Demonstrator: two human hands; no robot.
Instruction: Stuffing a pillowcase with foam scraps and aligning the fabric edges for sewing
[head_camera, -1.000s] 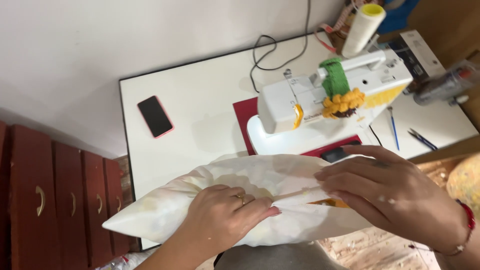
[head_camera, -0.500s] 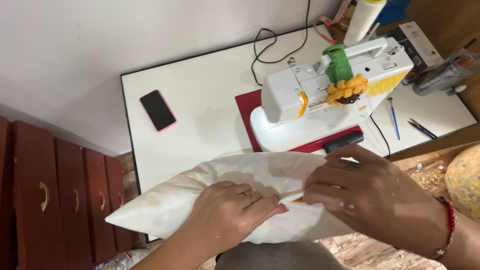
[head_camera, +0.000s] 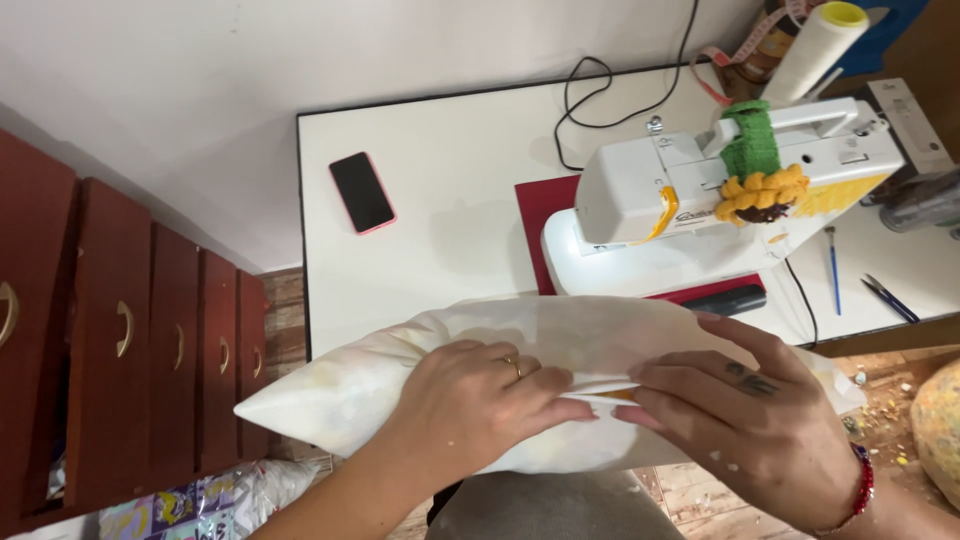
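Note:
A stuffed white pillow (head_camera: 330, 395) lies across my lap, in front of the white table (head_camera: 450, 230). My left hand (head_camera: 480, 400) presses on its middle, fingers closed over the fabric fold, a ring on one finger. My right hand (head_camera: 750, 420) lies flat on the pillow's right half, fingertips meeting the left hand's at a seam where a bit of yellow shows. A red bracelet circles the right wrist.
A white sewing machine (head_camera: 720, 200) with a crocheted sunflower stands on a red mat at the table's right. A phone in a pink case (head_camera: 362, 192), a black cable, a thread cone (head_camera: 815, 45) and pens (head_camera: 880, 295) lie around. Red-brown drawers (head_camera: 120, 320) stand left.
My right hand has slid left along the pillow toward my left hand. The view has shifted slightly, with the table and machine now farther right and up.

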